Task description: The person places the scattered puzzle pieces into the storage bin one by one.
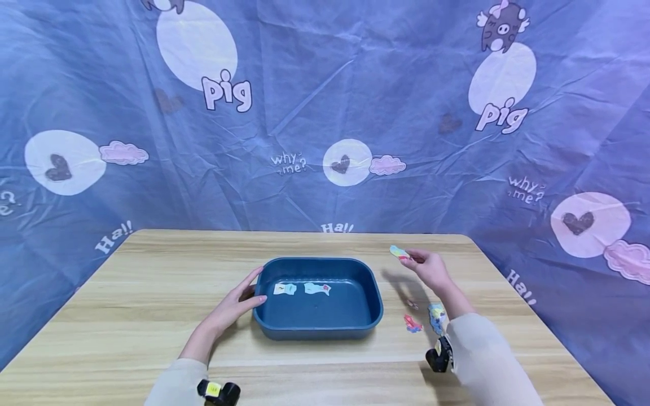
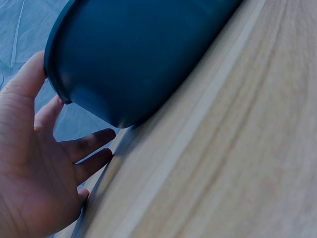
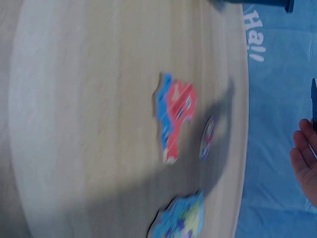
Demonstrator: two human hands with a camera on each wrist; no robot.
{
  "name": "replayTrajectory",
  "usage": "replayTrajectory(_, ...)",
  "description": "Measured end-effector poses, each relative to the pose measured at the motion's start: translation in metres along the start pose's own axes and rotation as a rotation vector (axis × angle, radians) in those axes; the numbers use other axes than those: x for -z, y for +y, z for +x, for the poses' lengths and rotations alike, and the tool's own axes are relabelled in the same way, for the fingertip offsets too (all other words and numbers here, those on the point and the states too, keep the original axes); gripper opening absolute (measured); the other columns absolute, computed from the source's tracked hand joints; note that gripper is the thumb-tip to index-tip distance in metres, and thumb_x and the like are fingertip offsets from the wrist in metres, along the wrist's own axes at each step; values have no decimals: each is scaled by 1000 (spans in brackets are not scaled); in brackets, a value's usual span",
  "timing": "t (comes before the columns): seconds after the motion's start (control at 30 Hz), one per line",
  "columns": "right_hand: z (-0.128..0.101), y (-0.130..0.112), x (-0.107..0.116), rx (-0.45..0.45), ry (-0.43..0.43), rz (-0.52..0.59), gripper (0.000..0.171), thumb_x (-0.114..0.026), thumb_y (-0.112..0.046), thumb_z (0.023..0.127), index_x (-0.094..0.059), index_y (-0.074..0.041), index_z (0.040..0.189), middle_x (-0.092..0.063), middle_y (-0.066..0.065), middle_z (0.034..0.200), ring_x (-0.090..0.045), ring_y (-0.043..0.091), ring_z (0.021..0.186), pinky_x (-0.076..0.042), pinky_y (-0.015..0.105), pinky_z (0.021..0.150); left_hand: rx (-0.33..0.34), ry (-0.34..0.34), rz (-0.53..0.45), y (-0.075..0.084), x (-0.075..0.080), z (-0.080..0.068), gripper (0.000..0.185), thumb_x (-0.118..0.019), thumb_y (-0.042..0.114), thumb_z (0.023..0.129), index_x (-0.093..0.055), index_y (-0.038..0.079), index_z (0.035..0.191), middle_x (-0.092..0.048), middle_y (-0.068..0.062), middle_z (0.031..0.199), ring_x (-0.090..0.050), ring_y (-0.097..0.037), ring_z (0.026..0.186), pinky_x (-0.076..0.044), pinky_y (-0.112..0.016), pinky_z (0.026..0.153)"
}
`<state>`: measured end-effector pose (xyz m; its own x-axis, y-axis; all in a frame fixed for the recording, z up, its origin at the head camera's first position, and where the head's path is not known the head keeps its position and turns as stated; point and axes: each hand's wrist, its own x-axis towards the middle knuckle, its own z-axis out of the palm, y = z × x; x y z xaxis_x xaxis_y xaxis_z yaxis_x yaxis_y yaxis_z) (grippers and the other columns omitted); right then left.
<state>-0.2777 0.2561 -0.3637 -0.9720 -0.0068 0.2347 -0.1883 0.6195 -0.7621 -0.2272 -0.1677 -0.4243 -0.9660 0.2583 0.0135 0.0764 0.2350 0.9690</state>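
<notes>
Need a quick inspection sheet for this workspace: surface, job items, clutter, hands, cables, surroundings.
Surface: light wooden table.
Job's things: blue tub at the middle, two paper cutouts lying inside; one colourful cutout held above the table; red-blue cutout, small cutout and light blue cutout lying right of the tub.
Clutter: nothing seen.
Hands: left hand rests open against the tub's left wall; right hand pinches the colourful cutout.
Cables: nothing seen.
Surroundings: blue cartoon-print cloth backdrop behind and beside the table.

Light wooden table – blue tub, red cutout, blue cutout, small piece resting on it
</notes>
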Motion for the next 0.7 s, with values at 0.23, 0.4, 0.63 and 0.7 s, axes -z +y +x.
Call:
replayTrajectory(0.23,5,-15,-9,8,-25,28,41,-60,-14,82,-51,10,113,-54,26,104,-51,32,95,-45,35,74,8,4,-1,0,-1,-1,61,-57,25,84,-24,30,135,-28,-17,135,-24,-32,122,-16,-54,95)
replayTrajectory(0.4,7,-22,-18,40,-19,55,39,-61,-11,80,-52,12,109,-56,25,101,-53,29,92,-46,29,71,14,4,-1,0,-1,-1,61,-57,25,83,-25,30,135,-28,-17,135,-24,-32,123,-16,-54,95)
replayTrajectory(0.63,9,-29,-35,58,-13,98,33,-63,-7,78,-56,11,105,-59,21,94,-54,23,83,-45,20,64,12,4,-5,0,-1,0,61,-57,25,83,-25,30,135,-27,-16,136,-23,-32,123,-15,-54,95)
replayTrajectory(0.7,9,-32,-40,73,-10,108,33,-64,-6,77,-57,11,104,-59,21,92,-54,23,81,-44,20,63,13,3,-2,0,-1,0,61,-57,25,83,-25,30,135,-26,-16,136,-22,-32,123,-15,-54,95)
